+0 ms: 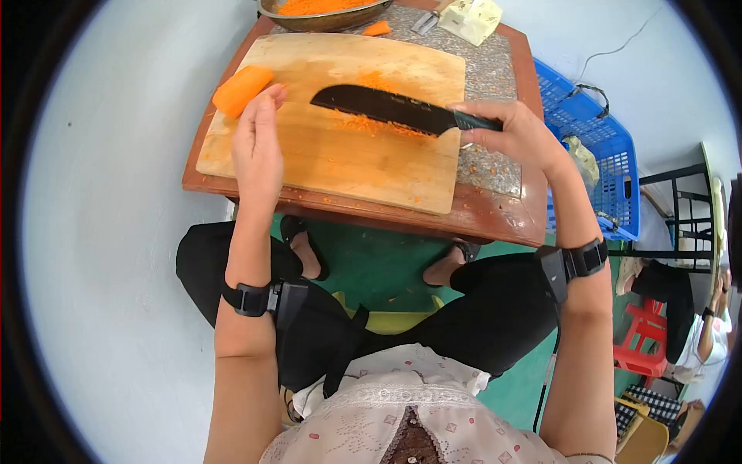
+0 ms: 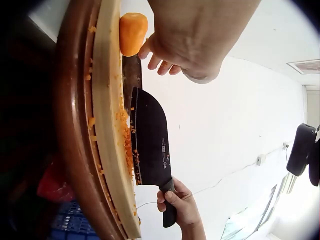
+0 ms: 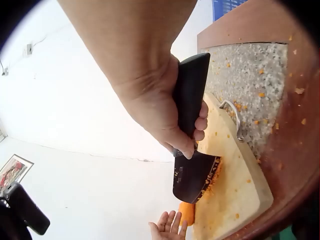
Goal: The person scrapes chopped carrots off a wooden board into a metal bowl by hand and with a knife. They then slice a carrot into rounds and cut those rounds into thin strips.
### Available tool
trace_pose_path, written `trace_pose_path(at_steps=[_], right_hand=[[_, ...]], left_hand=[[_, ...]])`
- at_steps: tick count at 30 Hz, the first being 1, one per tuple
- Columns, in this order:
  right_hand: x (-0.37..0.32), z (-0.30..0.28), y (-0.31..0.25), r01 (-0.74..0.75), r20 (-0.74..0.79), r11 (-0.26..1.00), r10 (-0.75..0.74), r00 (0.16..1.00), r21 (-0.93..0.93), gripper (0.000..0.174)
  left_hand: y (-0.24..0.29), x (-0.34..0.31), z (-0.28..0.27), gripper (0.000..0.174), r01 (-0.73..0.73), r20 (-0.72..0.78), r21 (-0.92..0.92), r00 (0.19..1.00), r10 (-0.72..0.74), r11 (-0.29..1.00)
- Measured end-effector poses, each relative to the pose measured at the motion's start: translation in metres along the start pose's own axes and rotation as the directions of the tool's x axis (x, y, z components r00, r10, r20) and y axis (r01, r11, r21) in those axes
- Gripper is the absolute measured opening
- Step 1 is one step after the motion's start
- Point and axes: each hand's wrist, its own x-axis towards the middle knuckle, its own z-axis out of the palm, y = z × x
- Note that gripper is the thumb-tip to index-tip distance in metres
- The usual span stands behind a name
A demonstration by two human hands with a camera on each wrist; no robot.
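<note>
In my right hand [image 1: 506, 131] I grip the black handle of a kitchen knife [image 1: 386, 107], its dark broad blade lying across the middle of the cutting board [image 1: 332, 166]. Orange carrot bits cling along the blade's edge, and a strip of chopped carrot [image 1: 371, 125] lies beneath it. My left hand [image 1: 259, 139] is over the board's left side, fingers loosely bent and holding nothing. Just beyond those fingertips a thick peeled carrot piece [image 1: 241, 91] rests at the board's left edge. From the right wrist view, the knife handle [image 3: 192, 90] fills the palm, with the thumb near the blade.
A metal bowl of chopped carrot [image 1: 328, 17] stands behind the board, with a small carrot piece [image 1: 376, 29] near it. A pale crumpled package [image 1: 470, 19] lies at the back right. Right of the table stands a blue plastic basket [image 1: 595, 139]; a wall runs along the left.
</note>
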Motion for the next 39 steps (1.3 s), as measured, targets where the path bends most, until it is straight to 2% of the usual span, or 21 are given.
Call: trace_pose_path(at_steps=[2,3,5,6,10,14,15,17,20,23,24,25,27,30,33,34,37,39], right_hand=[[0.002,-0.006,-0.008,-0.149,0.076,0.982,0.141,0.987,0.119,0.040],[-0.007,-0.020,-0.007,-0.169,0.146,0.979,0.152,0.978,0.112,0.040],[-0.022,-0.024,-0.004,-0.163,0.248,0.974,0.121,0.961,0.158,0.040],[-0.028,-0.022,0.002,-0.038,0.247,0.981,-0.011,0.969,0.192,0.040],[-0.042,-0.018,0.005,-0.097,0.400,0.971,0.001,0.917,0.220,0.041],[-0.024,-0.015,0.026,-0.057,0.269,0.984,0.009,0.963,0.171,0.043],[-0.013,-0.019,0.025,-0.191,0.290,0.967,0.136,0.947,0.169,0.041],[0.007,-0.021,0.033,-0.118,0.191,0.984,0.092,0.977,0.131,0.040],[0.026,-0.026,0.036,-0.037,0.127,0.961,0.002,0.992,0.273,0.041],[0.019,-0.030,0.022,-0.099,0.220,0.951,0.034,0.975,0.292,0.040],[0.013,-0.029,0.010,-0.055,0.216,0.972,0.005,0.976,0.227,0.041],[0.009,-0.024,0.009,-0.037,0.246,0.971,-0.023,0.969,0.238,0.040],[0.008,-0.008,0.015,0.139,0.200,0.971,-0.179,0.963,0.195,0.038],[0.005,-0.009,0.006,-0.142,0.132,0.972,0.118,0.984,0.186,0.035],[-0.003,-0.012,0.003,-0.115,-0.141,0.983,0.135,0.981,0.140,0.033],[-0.009,-0.012,-0.003,-0.166,-0.189,0.953,0.217,0.958,0.253,0.034],[-0.030,0.010,-0.017,-0.242,-0.302,0.916,0.341,0.890,0.321,0.034],[-0.041,0.035,-0.024,-0.283,-0.493,0.955,0.288,0.821,0.087,0.037]], left_hand=[[0.001,0.001,-0.003,0.043,-0.014,-0.038,0.004,0.999,0.015,1.000],[0.001,-0.003,0.006,0.045,0.003,-0.046,-0.015,0.999,-0.004,1.000],[-0.002,-0.001,-0.001,0.050,-0.009,-0.053,0.012,0.999,0.010,1.000],[0.001,0.001,-0.005,0.050,0.004,-0.065,0.015,0.998,-0.003,1.000],[0.001,-0.004,-0.013,0.050,0.074,-0.092,0.014,0.993,-0.072,0.997],[-0.012,-0.004,-0.017,0.050,0.074,-0.066,-0.004,0.995,-0.074,0.997],[-0.011,-0.005,-0.016,0.050,0.069,-0.058,0.013,0.996,-0.068,0.998],[-0.008,-0.004,-0.015,0.050,0.059,-0.047,0.050,0.997,-0.057,0.997],[-0.002,-0.002,-0.010,0.050,0.060,-0.050,0.041,0.997,-0.058,0.997],[0.002,-0.001,-0.008,0.050,0.063,-0.061,0.037,0.996,-0.061,0.997],[-0.001,0.000,-0.008,0.050,0.060,-0.062,0.015,0.996,-0.059,0.998],[-0.006,0.000,-0.009,0.050,0.057,-0.066,-0.002,0.996,-0.057,0.998],[-0.010,-0.001,-0.014,0.050,0.069,-0.083,-0.011,0.994,-0.069,0.998],[-0.007,-0.002,-0.014,0.051,0.085,-0.103,-0.040,0.991,-0.088,0.996],[-0.008,-0.003,-0.017,0.051,0.075,-0.113,-0.047,0.990,-0.080,0.996],[-0.008,-0.003,-0.017,0.051,0.069,-0.108,-0.060,0.991,-0.075,0.996],[-0.011,-0.005,-0.013,0.051,0.067,-0.091,-0.090,0.993,-0.075,0.994],[-0.013,-0.005,-0.008,0.050,0.082,-0.061,-0.081,0.994,-0.087,0.993]])
